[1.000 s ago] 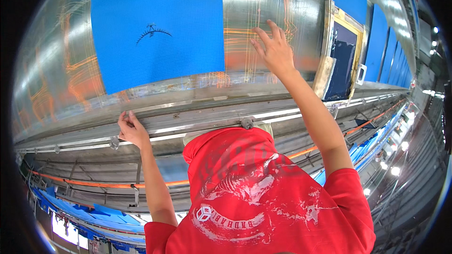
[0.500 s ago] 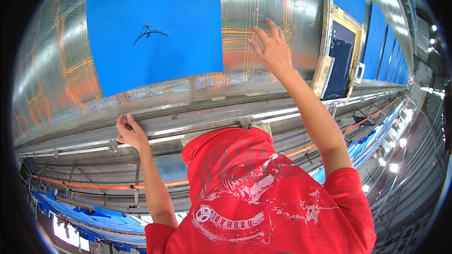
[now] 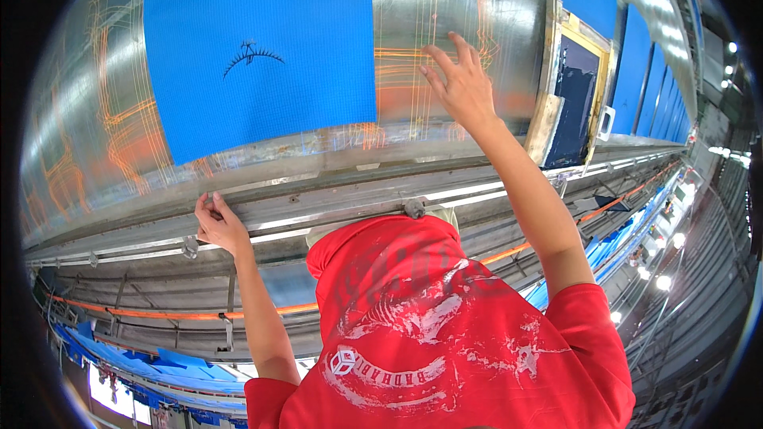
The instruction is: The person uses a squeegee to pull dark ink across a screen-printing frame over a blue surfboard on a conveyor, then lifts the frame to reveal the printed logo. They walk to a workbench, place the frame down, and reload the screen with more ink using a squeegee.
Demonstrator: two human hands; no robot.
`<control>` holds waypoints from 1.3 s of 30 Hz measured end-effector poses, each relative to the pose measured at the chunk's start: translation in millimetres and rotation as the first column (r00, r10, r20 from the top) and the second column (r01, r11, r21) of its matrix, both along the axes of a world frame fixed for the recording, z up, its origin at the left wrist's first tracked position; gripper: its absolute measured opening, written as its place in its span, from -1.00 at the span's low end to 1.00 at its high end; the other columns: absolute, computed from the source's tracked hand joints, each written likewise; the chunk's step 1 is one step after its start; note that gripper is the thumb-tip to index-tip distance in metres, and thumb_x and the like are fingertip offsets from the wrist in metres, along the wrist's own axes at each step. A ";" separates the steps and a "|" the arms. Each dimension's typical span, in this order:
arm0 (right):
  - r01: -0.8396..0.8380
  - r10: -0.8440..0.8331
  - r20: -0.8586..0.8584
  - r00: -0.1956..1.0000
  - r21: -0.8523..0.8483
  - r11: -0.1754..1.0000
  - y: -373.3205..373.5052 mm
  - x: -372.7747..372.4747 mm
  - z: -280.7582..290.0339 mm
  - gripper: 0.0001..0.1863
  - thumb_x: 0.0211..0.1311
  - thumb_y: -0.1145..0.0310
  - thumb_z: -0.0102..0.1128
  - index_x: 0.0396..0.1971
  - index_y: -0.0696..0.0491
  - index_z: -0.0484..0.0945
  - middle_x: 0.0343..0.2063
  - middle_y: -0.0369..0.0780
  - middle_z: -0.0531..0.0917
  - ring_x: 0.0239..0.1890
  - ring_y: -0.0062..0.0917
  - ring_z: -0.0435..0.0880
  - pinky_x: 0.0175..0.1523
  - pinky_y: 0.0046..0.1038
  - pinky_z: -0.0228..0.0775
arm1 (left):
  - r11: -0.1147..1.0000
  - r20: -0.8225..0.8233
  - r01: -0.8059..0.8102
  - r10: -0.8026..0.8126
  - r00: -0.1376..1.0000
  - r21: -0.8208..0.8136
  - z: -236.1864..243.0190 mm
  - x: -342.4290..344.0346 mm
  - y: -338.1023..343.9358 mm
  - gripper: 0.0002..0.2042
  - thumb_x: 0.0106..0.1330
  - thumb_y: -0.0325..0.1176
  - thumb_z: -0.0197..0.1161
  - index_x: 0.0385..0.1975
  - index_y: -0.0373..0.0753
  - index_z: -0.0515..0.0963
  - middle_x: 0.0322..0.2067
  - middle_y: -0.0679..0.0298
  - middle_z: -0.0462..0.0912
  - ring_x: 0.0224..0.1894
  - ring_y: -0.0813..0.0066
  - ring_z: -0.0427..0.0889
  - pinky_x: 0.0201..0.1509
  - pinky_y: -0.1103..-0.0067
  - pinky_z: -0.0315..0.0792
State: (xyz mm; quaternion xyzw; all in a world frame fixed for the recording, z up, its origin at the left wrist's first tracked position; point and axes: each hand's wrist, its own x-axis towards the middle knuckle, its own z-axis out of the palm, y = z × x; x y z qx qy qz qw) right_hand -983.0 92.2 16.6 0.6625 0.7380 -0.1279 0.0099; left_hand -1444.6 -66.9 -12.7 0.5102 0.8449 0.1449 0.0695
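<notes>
My right hand (image 3: 465,89) hovers over or lightly touches the shiny metal table (image 3: 445,0), fingers spread and holding nothing. It lies between a blue fabric sheet (image 3: 262,103) on its left and a framed screen on its right. The sheet lies flat and bears a small black curved print (image 3: 253,56). My left hand (image 3: 222,226) rests near the metal rail (image 3: 318,200) at the table's near edge, below the sheet's left corner. Its fingers are loosely bent, with a gap between fingertips and thumb, and nothing shows in them.
The wooden-edged printing screen (image 3: 576,103), with dark paint inside and a white handle (image 3: 607,123), stands on the table to the right. More blue sheets (image 3: 636,71) line the table beyond it. Below the rail run an orange hose (image 3: 183,314) and metal framework. Round knobs (image 3: 414,208) sit along the rail.
</notes>
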 end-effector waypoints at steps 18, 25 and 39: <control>0.167 -0.234 -0.501 0.834 -0.174 0.970 -43.9 19.8 -9.1 -0.81 0.10 0.32 0.40 -0.34 0.09 0.63 -0.30 -0.17 0.72 -0.21 -0.23 0.69 -0.13 -0.25 0.53 | 0.999 0.094 -0.043 0.044 0.995 -0.011 -3.8 -4.0 -3.1 -0.76 0.45 -0.16 0.14 -0.04 -0.15 0.51 -0.57 0.54 0.45 -0.56 0.64 0.29 0.00 0.47 0.12; -0.289 0.021 -0.373 0.927 -0.681 0.673 -136.1 1.0 23.3 -0.77 0.11 0.20 0.31 -0.36 0.05 0.65 -0.41 -0.10 0.70 -0.30 -0.15 0.68 -0.18 -0.19 0.49 | 0.790 0.119 0.454 -0.541 0.833 0.413 14.7 85.9 35.5 -0.77 0.24 -0.38 0.31 -0.11 -0.20 0.56 -0.24 0.22 0.60 -0.18 0.22 0.54 0.02 0.27 0.31; 0.661 -0.932 -0.305 0.195 -0.661 0.355 -445.9 39.3 18.4 -0.70 0.31 0.17 0.22 -0.21 0.13 0.61 -0.39 -0.18 0.73 -0.33 -0.53 0.70 -0.15 -0.44 0.51 | -0.520 0.238 0.849 -0.840 -0.488 -0.092 0.4 336.6 80.9 -0.37 0.42 0.08 -0.06 0.29 -0.30 0.30 0.37 -0.01 0.20 0.44 0.04 0.11 0.45 -0.09 -0.11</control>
